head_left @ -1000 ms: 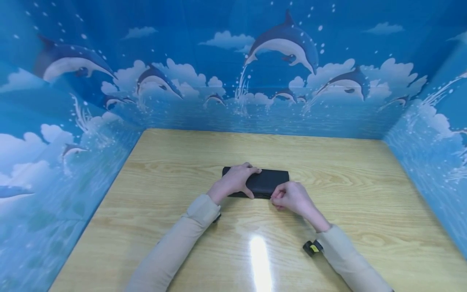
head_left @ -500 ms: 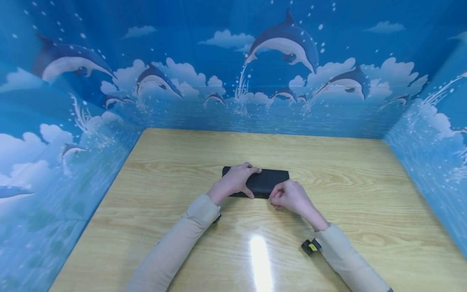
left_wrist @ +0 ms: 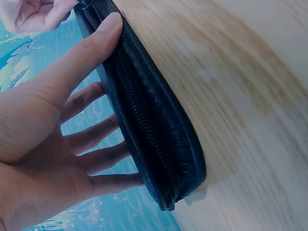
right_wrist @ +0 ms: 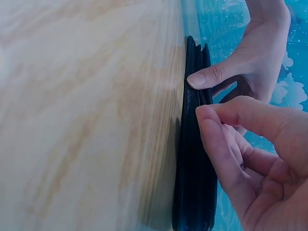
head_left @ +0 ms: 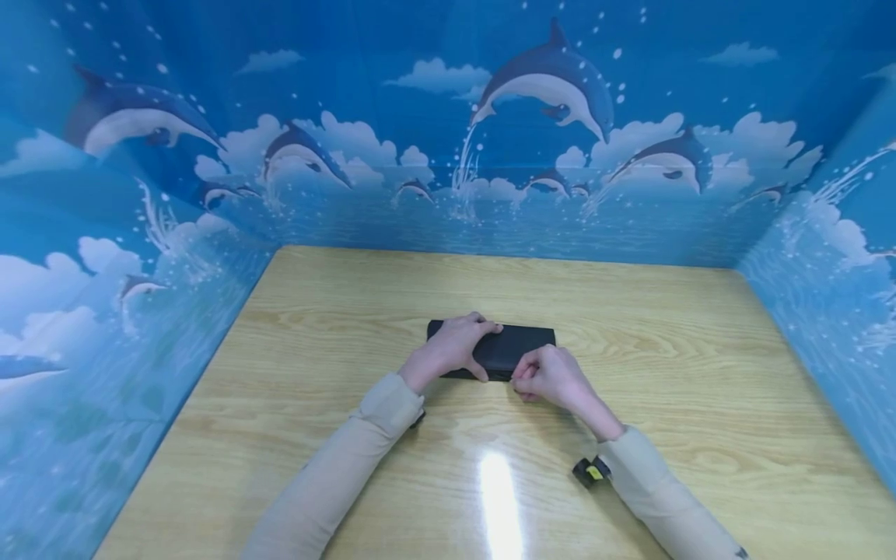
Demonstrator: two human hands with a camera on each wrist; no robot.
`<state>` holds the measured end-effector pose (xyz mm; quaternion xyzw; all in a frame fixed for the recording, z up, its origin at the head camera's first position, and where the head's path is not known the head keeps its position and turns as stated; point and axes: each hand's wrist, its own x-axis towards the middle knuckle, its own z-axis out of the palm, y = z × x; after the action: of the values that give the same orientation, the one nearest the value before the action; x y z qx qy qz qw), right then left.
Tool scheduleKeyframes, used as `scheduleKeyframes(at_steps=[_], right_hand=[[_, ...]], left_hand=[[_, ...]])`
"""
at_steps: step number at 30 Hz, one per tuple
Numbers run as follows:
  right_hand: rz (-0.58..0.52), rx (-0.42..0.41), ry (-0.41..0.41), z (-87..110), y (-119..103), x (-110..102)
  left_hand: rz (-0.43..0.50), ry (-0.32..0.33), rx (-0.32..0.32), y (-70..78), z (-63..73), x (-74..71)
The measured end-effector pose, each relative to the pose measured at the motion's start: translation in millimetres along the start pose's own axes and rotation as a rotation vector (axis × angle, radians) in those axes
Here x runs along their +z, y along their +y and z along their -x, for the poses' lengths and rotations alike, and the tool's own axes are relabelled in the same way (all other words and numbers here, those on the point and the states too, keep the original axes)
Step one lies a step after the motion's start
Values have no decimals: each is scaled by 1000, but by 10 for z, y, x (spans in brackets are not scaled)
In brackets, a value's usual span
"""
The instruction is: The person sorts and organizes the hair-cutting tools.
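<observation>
A long black zip wallet [head_left: 521,344] lies flat on the table, its zipped edge facing the person. My left hand [head_left: 455,344] holds its left half, fingers spread over the top face and thumb pressed on the near edge. The zipper teeth [left_wrist: 137,108] run along that edge in the left wrist view. Toward the far left end, the right wrist view shows a gap between the wallet's two sides. Thumb and forefinger of my right hand [head_left: 551,379] pinch at the zipper, close to the left thumb; the fingertips mostly cover the zipper pull.
The wood-grain table [head_left: 350,295] spreads around the wallet. Blue dolphin-print sheets [head_left: 434,210] stand behind it and along both sides. A small black device with a yellow mark [head_left: 591,472] sits at the right wrist.
My right hand has slid a little to the left along the wallet's near edge, toward the left thumb. The left hand and the wallet have stayed in place.
</observation>
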<state>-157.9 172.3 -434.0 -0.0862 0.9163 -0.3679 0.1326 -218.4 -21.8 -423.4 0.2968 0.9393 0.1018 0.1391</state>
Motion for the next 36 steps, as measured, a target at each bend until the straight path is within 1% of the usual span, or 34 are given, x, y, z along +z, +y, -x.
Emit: scheduleKeyframes(at_steps=[10, 18, 27, 36], right_hand=[[-2, -6, -5, -13, -11, 8], [-1, -47, -10, -63, -43, 42], [-15, -33, -17, -76, -72, 58], [9, -49, -12, -123, -110, 98]], left_hand=[[-10, -3, -2, 1, 4, -6], [-1, -6, -13, -2, -7, 4], [4, 0, -12, -1, -7, 5], [2, -8, -20, 18, -1, -9]])
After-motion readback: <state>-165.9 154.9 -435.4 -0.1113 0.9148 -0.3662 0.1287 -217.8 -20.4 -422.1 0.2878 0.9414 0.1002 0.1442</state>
